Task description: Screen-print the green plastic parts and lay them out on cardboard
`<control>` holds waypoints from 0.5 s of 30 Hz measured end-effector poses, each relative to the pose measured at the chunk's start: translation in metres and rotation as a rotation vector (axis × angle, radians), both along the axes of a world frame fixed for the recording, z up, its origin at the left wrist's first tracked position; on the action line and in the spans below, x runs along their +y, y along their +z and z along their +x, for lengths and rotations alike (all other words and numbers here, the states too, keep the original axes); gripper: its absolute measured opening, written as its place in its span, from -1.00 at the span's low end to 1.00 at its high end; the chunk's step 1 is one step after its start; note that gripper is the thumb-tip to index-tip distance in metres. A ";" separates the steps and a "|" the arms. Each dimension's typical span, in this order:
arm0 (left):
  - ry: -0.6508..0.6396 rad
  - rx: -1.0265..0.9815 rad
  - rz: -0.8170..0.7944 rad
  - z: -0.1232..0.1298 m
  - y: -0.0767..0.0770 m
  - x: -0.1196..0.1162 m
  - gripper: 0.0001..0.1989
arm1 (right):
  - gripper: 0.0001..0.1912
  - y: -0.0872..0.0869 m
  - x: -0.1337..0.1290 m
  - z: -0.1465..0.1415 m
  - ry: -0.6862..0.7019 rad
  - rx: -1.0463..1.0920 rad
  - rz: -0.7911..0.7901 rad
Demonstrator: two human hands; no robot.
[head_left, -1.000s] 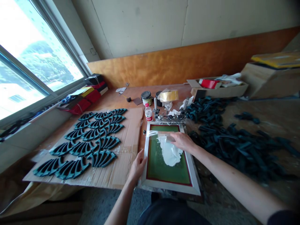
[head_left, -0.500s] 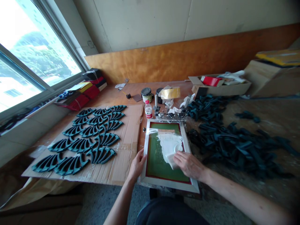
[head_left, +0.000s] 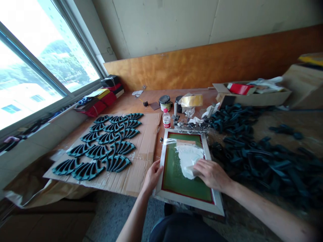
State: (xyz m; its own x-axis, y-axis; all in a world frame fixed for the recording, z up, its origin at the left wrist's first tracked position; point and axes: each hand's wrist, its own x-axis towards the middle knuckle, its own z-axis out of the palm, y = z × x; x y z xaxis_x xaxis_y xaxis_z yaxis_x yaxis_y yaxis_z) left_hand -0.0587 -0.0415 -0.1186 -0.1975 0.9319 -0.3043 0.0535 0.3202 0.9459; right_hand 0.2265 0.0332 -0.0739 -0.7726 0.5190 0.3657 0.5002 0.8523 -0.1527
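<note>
A silk-screen frame [head_left: 191, 204] with a pale rim and green mesh [head_left: 174, 183] lies in front of me. My left hand [head_left: 152, 177] is closed on its left rim. White paste [head_left: 186, 159] covers the middle of the mesh, below a tan strip [head_left: 186, 142]. Over the paste's right side, my right hand [head_left: 213, 173] is closed on a pale flat piece [head_left: 192, 170]. The fingers partly hide this piece, and its kind is unclear. At the far rim stands a metal clamp fixture [head_left: 189, 125].
Left, dark green fan-shaped parts [head_left: 97, 151] lie in rows on cardboard [head_left: 141, 168]. A heap of dark green parts [head_left: 267, 161] lies right. Behind the screen stand a bottle [head_left: 166, 119], a jar [head_left: 165, 102] and yellow tape [head_left: 192, 100]. An open carton [head_left: 264, 99] sits back right.
The camera view has shifted, so the scene sits further right. My right hand still holds the pale piece on the screen, now more tilted and less visible. My left hand stays on the rim.
</note>
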 end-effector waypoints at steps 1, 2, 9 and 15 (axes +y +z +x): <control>0.004 -0.006 -0.003 0.000 0.003 0.000 -0.37 | -0.80 0.008 0.011 -0.004 -0.054 -0.003 -0.025; 0.008 -0.021 -0.012 -0.001 0.007 0.000 -0.33 | -0.73 0.017 0.024 -0.009 -0.117 -0.006 -0.035; 0.024 -0.057 -0.012 -0.009 0.079 0.011 -0.31 | -0.50 0.070 0.093 0.000 -0.589 0.020 -0.034; 0.116 -0.117 0.373 -0.002 0.152 0.066 -0.47 | -0.51 0.027 0.068 0.048 -0.690 0.053 -0.224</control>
State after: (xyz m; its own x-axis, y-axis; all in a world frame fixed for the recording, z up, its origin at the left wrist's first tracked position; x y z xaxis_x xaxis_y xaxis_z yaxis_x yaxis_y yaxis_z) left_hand -0.0610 0.0242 0.0334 -0.2919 0.9562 0.0234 -0.0775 -0.0481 0.9958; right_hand 0.2745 0.1007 -0.0468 -0.2266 0.9485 0.2214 0.8999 0.2909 -0.3250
